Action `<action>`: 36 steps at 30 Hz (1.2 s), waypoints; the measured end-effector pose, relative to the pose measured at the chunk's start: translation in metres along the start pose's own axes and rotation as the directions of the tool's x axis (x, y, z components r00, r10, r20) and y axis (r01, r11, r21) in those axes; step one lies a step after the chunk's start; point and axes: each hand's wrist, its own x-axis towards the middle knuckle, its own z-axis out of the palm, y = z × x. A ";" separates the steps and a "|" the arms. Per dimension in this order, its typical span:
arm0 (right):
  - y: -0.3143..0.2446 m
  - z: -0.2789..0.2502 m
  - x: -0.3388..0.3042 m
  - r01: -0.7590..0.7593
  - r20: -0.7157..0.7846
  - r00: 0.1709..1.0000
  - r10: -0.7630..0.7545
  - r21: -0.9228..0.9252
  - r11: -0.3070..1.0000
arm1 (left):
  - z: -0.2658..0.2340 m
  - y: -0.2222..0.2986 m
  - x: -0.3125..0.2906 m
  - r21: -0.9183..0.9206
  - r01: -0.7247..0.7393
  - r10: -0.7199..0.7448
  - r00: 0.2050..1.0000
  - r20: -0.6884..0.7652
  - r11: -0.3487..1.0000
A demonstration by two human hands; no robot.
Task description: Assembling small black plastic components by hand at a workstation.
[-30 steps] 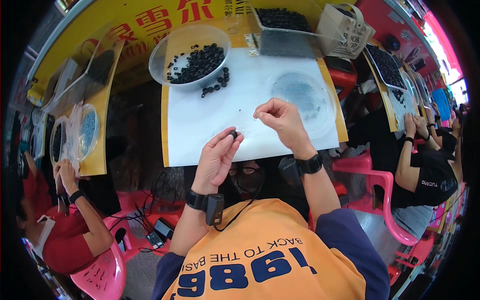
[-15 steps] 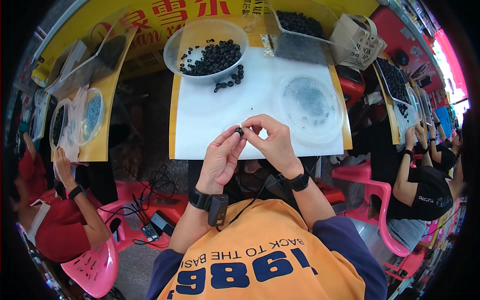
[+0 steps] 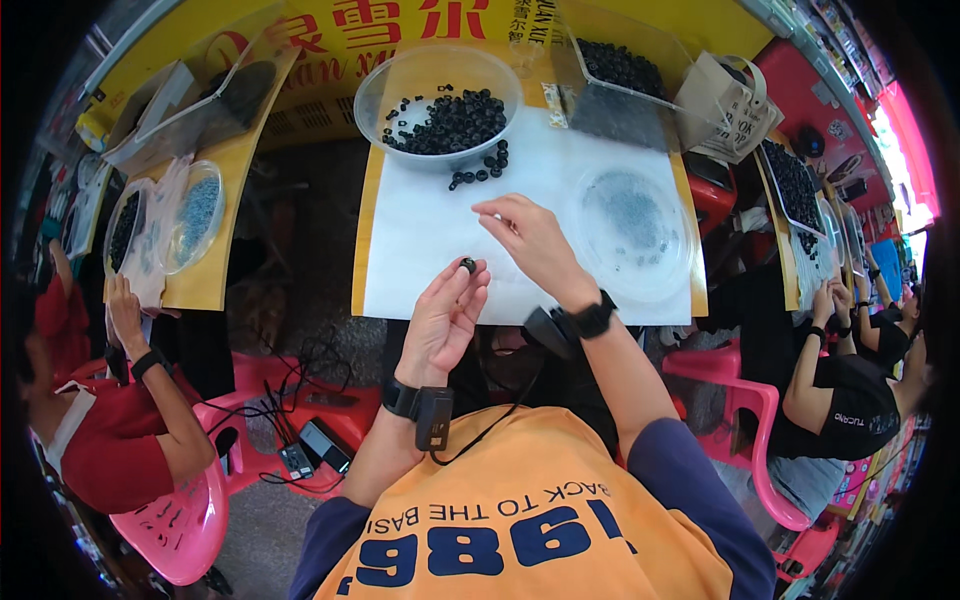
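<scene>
My left hand (image 3: 440, 320) is near the front edge of the white sheet (image 3: 425, 235). Its thumb and fingertips grip a small black ring-shaped part (image 3: 467, 265). Up and to the right, my right hand (image 3: 535, 240) hovers over the sheet, thumb and fingers brought close together; whether something tiny sits between them is hidden. Beyond it, a clear round tub (image 3: 370, 110) holds many more of these black parts (image 3: 470, 120). Several loose ones (image 3: 478, 174) lie against the tub's near side. To the right lies a shallow clear dish (image 3: 592, 255) with small bluish clear pieces (image 3: 640, 215).
A clear bin (image 3: 625, 115) of black parts and a cream cloth bag (image 3: 725, 110) stand at the back right. People sit at tables on both sides, one in a red top (image 3: 130, 440). Cables (image 3: 285, 420) hang by a pink chair (image 3: 190, 530).
My right hand has left the black part and moved up over the sheet. My left hand still grips the part, now slightly lower. The view has shifted a little.
</scene>
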 end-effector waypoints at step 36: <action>-0.039 0.008 -0.054 -0.211 0.073 0.977 0.199 0.283 0.936 | -0.014 0.004 -0.008 -0.011 -0.028 0.028 0.998 0.064 1.000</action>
